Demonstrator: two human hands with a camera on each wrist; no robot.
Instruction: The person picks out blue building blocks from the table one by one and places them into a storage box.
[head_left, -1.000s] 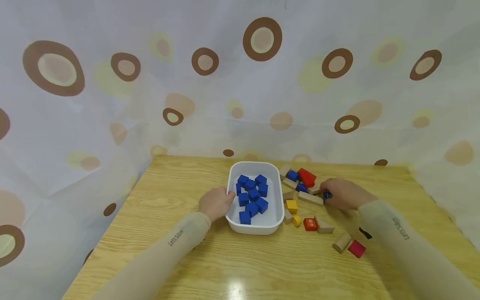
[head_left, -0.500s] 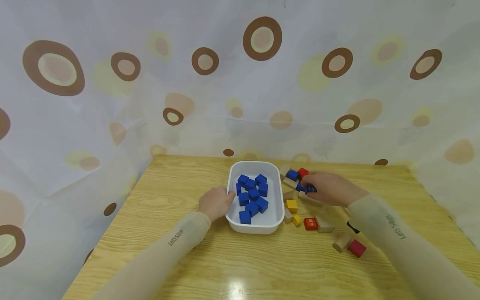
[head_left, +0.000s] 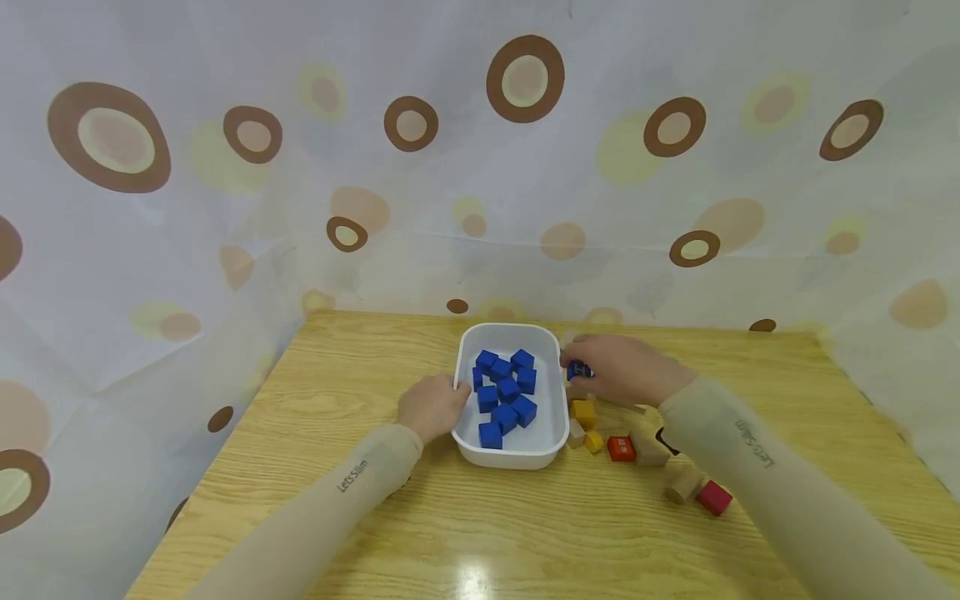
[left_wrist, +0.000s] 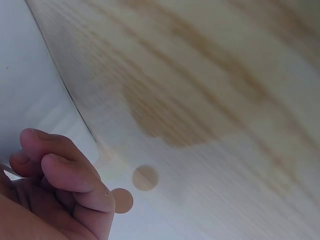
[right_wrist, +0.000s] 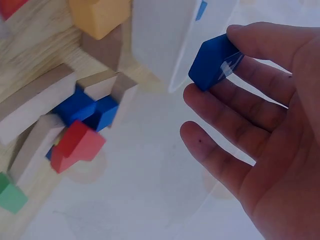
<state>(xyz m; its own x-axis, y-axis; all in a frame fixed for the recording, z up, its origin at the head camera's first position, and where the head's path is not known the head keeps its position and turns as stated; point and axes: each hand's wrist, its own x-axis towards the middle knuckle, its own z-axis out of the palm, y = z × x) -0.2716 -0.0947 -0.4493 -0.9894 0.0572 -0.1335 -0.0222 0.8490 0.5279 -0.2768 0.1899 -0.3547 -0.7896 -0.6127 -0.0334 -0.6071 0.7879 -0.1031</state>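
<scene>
A white plastic box with several blue cubes in it stands at the middle of the table. My left hand grips its left rim, thumb over the edge; in the left wrist view the fingers curl beside the outer wall. Right of the box, my right hand pinches a blue block with white marking between thumb and fingertips, close to the right rim. Below it, in the right wrist view, two more blue blocks lie among plain wooden blocks and a red block.
Right of the box lie a yellow block, a small yellow rounded piece, a red block, a wooden cylinder and a crimson block. A green block shows in the right wrist view. A patterned sheet hangs behind the table.
My right hand has moved left with the blue block, from the far side of the loose blocks to the box's right rim. The left hand and the box have stayed put.
</scene>
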